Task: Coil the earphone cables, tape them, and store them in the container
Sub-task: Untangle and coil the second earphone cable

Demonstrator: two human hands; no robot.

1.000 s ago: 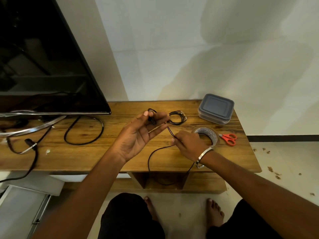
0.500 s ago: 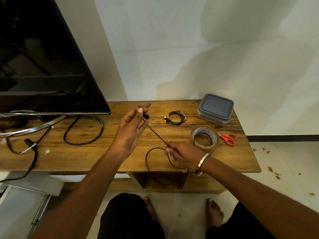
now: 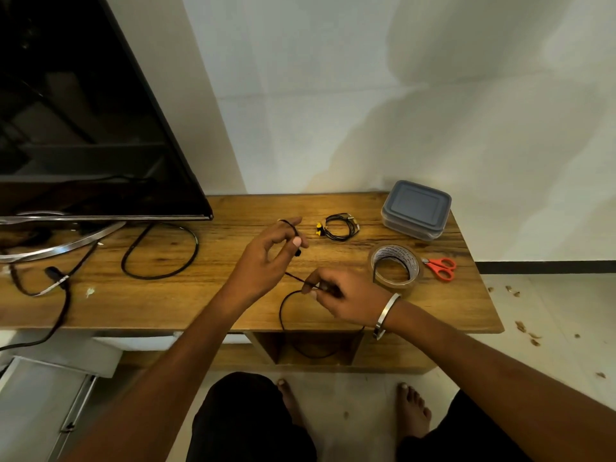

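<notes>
Off to the left of my fingers stands the dark television [image 3: 83, 128] with its thick black cord [image 3: 160, 251] looping on the wooden table [image 3: 200, 305]; my left hand [image 3: 263, 261] is raised above the boards, its fingers curled, with the black earphone cable [image 3: 283, 305] looped over the forefinger and an earbud caught by the thumb tip; from there the cable runs down and right to my right hand [image 3: 346, 298], whose thumb and forefinger pinch it tight — a steel bangle [image 3: 386, 311] sits on that wrist; below the pinch the cable sags in a loop past the table's front edge. Beyond my fingertips, toward the wall, lies a second earphone bundle [image 3: 340, 226], already coiled, with yellow tips; just right of my right hand rests the roll of tape [image 3: 395, 270], touching nothing I hold; past it lie the orange-handled scissors [image 3: 441, 268]; behind both, near the wall, sits the grey container [image 3: 416, 208] — lid on.
</notes>
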